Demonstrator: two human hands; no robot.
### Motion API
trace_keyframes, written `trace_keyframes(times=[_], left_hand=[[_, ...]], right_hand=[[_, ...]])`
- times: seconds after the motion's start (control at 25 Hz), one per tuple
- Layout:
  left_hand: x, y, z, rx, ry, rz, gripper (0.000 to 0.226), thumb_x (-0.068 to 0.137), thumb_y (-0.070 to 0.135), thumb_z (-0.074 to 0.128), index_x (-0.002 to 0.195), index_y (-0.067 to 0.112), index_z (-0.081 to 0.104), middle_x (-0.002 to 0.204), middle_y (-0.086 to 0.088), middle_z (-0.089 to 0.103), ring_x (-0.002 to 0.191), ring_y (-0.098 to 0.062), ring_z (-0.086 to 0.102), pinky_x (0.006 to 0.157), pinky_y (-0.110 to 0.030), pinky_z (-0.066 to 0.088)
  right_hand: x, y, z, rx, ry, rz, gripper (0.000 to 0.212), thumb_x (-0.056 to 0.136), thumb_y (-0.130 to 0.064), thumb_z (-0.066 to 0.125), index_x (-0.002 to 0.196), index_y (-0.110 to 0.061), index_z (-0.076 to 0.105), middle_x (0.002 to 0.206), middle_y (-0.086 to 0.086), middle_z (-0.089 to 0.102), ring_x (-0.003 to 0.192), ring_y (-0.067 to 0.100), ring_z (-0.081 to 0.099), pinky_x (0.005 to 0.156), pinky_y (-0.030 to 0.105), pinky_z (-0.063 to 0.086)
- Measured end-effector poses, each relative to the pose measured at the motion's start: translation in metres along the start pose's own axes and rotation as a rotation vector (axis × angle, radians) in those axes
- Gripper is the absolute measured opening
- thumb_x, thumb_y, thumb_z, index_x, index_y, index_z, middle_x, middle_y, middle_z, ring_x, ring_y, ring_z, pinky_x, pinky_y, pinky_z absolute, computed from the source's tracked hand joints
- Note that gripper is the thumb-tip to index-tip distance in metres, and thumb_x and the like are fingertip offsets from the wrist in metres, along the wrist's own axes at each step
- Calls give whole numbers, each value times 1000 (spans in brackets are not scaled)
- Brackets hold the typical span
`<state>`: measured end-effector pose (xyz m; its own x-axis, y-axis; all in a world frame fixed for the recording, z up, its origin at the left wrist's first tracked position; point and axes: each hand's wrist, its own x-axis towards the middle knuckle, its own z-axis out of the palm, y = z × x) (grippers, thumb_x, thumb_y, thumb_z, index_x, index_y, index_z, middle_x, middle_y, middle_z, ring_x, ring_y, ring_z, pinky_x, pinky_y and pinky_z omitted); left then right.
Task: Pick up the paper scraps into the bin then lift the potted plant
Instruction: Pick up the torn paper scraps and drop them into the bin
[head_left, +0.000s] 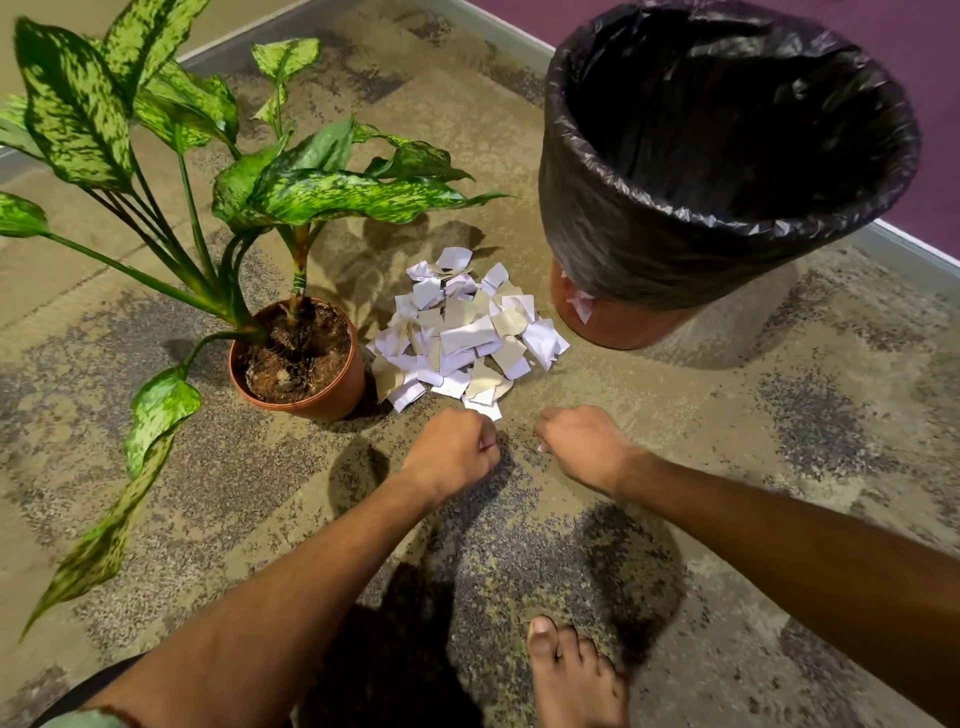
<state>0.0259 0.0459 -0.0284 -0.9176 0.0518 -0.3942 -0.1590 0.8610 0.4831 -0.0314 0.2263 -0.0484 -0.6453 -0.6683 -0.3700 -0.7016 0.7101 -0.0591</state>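
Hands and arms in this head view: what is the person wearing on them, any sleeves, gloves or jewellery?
Both forearms are bare from wrist to the frame edge. The left hand and right hand wear no gloves, and no rings, watch or bracelets show. Only a sliver of pale green fabric, perhaps a sleeve edge, appears at the bottom left corner.

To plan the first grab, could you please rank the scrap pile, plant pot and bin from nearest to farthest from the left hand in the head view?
From the left hand:
1. Scrap pile, just ahead, nearest scrap almost touching.
2. Plant pot, ahead and left.
3. Bin, far ahead on the right.
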Motion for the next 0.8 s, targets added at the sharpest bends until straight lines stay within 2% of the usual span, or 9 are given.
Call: trace_keyframes(times=[0.08,0.16,0.28,0.36,0.48,0.56,0.68,0.8], left_hand=[[0,4,-2,-4,21,-4,27,88,15,62,66,29,56,63,11,58,62,5,55,74,-13,42],[0,8,-4,-10,41,4,28,87,15,62,66,30,55,64,12,56,62,6,52,69,-14,42],[0,24,-10,-13,97,42,20,87,18,64,71,27,58,68,11,58,65,3,54,64,-18,46],[-2,42,-18,-26,136,104,14,88,19,65,75,23,60,70,11,59,66,-5,57,64,-22,50],[-5,73,-40,-29,257,295,8,86,19,64,79,18,63,75,5,63,70,-12,59,63,-28,52],[-7,95,-59,-53,434,413,9,84,18,62,76,15,65,75,2,65,69,-14,59,63,-34,50],[-7,127,-92,-173,682,498,12,82,19,63,75,11,68,74,0,67,68,-15,60,65,-34,49],[3,156,-124,-188,804,523,14,84,23,62,79,12,69,79,-1,67,72,-15,62,69,-35,51]], right_hand=[[-4,1,-18,109,61,26,23,95,-1,51,109,-15,62,92,-2,61,78,11,61,74,25,56],[-7,5,-50,188,202,49,15,97,-11,53,106,-16,64,96,-2,62,80,13,61,74,27,55],[-15,12,-108,234,559,73,16,96,-19,55,98,-12,69,96,5,65,82,25,65,66,31,48],[-28,19,-145,291,780,77,18,96,-21,55,94,-10,69,92,7,65,82,26,64,67,33,48],[-49,36,-187,250,1038,97,23,98,-22,50,94,-8,68,93,9,64,79,25,62,67,40,50],[-58,53,-204,168,1086,164,26,99,-26,48,99,-9,68,97,8,64,83,25,62,69,43,50],[-63,78,-214,126,1060,293,26,97,-32,51,102,-14,68,102,3,65,90,20,61,76,34,48],[-64,94,-210,111,1025,386,20,93,-31,57,102,-17,67,104,1,65,95,20,61,80,33,46]])
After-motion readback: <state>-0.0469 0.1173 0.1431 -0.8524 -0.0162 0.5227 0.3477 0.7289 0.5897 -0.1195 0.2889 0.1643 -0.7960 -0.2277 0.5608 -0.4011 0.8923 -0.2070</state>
